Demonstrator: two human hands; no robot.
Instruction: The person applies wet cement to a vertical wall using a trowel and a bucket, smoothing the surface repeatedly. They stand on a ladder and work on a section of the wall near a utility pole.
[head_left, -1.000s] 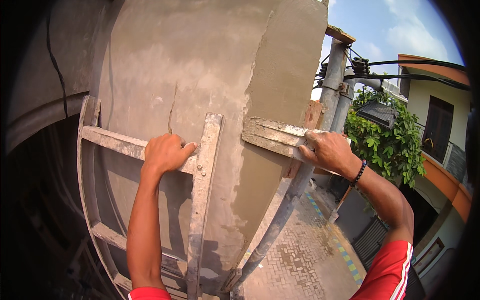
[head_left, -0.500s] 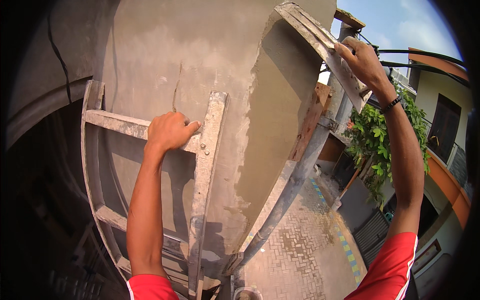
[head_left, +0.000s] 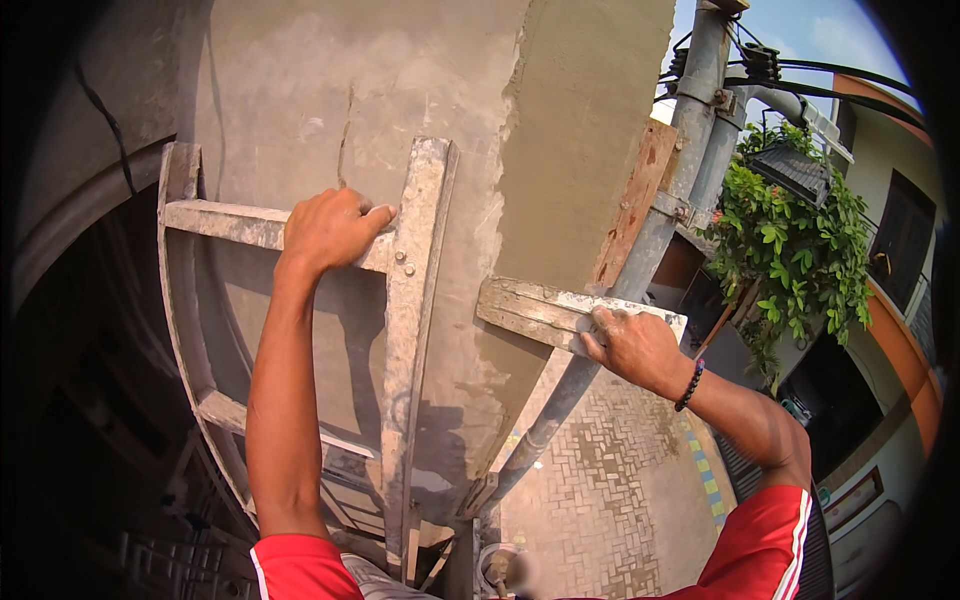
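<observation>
My left hand (head_left: 332,228) is closed around the top rung (head_left: 232,222) of a plaster-spattered ladder, close to its right rail (head_left: 410,300). The ladder stands in front of a grey rendered wall (head_left: 370,80). In my right hand (head_left: 642,350) is a long plastering float (head_left: 525,312), gripped near its right end. The float lies nearly level across the lower part of a darker, fresh-looking plaster strip (head_left: 575,150) at the wall's right edge. Its right end sticks out past the wall corner. The handle is mostly hidden by my fingers.
A metal pole (head_left: 645,262) with a wooden board (head_left: 635,205) runs beside the wall corner. Black cables (head_left: 830,90) and a leafy tree (head_left: 790,240) are at the right. Far below lie paving (head_left: 590,480) and a bucket (head_left: 495,568). A dark opening sits at left.
My right hand has brought the float down from the top of the strip, turning it from steeply slanted to nearly level. My left hand keeps its hold on the rung. The view has shifted slightly.
</observation>
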